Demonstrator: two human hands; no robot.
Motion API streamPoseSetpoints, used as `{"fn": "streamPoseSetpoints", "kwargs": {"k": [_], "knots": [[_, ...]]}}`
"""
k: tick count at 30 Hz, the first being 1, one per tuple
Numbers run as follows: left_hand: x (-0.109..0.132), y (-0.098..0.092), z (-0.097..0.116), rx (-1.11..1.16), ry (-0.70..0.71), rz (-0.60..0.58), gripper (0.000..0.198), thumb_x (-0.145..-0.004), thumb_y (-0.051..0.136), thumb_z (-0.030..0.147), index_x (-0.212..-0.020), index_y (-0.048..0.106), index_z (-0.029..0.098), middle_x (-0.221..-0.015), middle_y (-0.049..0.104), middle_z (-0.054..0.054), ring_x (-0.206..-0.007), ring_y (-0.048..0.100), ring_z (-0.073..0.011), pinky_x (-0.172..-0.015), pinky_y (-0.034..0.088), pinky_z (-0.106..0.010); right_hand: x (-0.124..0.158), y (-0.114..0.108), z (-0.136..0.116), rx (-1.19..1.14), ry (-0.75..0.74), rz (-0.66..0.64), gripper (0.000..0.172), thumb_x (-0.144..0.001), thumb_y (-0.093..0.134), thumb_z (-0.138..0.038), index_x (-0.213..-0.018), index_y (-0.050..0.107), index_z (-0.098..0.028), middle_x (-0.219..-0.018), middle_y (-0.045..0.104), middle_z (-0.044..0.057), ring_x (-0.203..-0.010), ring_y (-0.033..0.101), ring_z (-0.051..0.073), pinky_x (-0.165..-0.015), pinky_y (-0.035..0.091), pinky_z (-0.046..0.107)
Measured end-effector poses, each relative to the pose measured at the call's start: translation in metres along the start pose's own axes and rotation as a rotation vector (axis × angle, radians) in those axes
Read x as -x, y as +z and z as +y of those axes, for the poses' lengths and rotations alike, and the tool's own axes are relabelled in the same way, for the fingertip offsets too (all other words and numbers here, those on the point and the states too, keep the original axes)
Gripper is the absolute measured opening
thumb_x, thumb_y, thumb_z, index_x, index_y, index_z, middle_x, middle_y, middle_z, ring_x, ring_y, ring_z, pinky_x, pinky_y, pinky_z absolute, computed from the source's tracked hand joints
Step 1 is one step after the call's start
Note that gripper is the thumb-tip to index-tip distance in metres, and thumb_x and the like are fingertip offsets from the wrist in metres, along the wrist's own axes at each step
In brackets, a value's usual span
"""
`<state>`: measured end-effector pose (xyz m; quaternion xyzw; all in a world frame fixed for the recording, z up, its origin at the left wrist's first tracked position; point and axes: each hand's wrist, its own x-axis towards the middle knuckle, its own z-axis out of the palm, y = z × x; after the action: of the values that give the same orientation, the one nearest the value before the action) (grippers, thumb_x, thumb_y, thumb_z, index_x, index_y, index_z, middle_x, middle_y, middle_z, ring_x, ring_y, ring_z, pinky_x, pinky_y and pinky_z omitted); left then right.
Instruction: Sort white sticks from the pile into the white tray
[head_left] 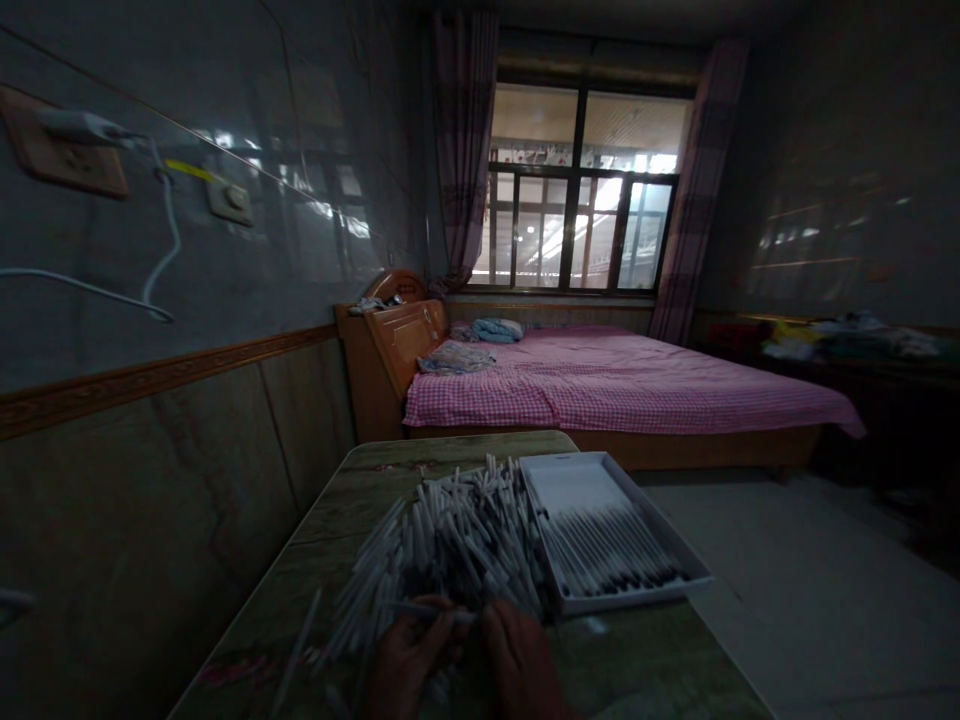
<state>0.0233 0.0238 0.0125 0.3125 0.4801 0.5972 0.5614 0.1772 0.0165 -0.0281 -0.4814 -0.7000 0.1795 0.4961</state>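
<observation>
Head view: the left hand (405, 660) pinches a pen (416, 609) in its grip by a pile of pens (472, 530) on the desk (330, 520). The right hand (519, 655) is at the pen's end, its grip unclear. A white box (559, 483) of pens adjoins the pile.

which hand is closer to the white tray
Right: the right hand is just outside the white tray, by its near left corner; the left hand is farther left.
</observation>
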Motion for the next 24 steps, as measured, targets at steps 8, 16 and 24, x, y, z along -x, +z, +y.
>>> {"fn": "streamPoseSetpoints", "kwargs": {"k": [8,16,24], "knots": [[-0.004,-0.003,-0.005,-0.005,-0.017,-0.043,0.054,-0.038,0.094,0.054,-0.071,0.07,0.019,-0.064,0.078,-0.006,-0.059,0.072,-0.0244,-0.053,0.055,-0.032,0.001,0.006,0.004,0.052,-0.033,0.014,0.041,-0.104,0.04,-0.047,-0.082,0.07,-0.029,-0.073,0.07,0.002,-0.064,0.063,0.021,-0.057,0.04,0.031],[-0.005,-0.005,-0.001,-0.041,-0.004,-0.078,0.053,-0.039,0.094,0.055,-0.07,0.07,0.019,-0.062,0.078,-0.005,-0.059,0.072,-0.024,-0.052,0.055,-0.031,-0.004,-0.003,-0.007,-0.04,0.032,-0.039,0.04,-0.102,0.044,-0.052,-0.079,0.067,-0.029,-0.069,0.067,0.001,-0.063,0.061,0.019,-0.056,0.041,0.029],[-0.004,-0.005,0.004,-0.089,0.002,-0.127,0.053,-0.038,0.093,0.058,-0.068,0.071,0.02,-0.06,0.075,-0.003,-0.057,0.07,-0.0225,-0.053,0.055,-0.032,-0.004,0.008,-0.007,-0.044,0.15,-0.031,0.052,-0.1,0.037,-0.062,-0.071,0.062,-0.027,-0.066,0.063,0.001,-0.06,0.058,0.019,-0.056,0.038,0.031]]}}
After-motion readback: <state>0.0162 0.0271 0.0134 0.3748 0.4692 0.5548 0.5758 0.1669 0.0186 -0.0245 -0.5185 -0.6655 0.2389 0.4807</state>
